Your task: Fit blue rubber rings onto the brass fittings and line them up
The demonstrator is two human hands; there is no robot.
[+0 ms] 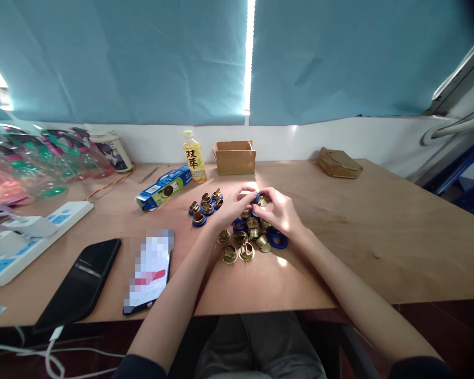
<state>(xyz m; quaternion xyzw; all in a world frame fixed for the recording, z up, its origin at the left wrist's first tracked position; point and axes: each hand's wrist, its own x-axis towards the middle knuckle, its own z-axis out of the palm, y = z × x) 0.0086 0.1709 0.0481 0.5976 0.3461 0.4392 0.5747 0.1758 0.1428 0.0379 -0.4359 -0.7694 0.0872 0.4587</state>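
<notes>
Obscuring part of a brass fitting (pixel 263 201): hands (pixel 233 205) (pixel 282 210)

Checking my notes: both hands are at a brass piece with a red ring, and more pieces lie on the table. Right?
Not quite: the head view shows a blue ring, not red. The left hand and right hand are at the brass piece, and more pieces lie on the table.

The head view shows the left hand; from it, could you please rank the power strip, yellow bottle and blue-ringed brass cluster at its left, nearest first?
1. Blue-ringed brass cluster: just left of the left hand.
2. Yellow bottle: farther back, leftward.
3. Power strip: far left.
</notes>
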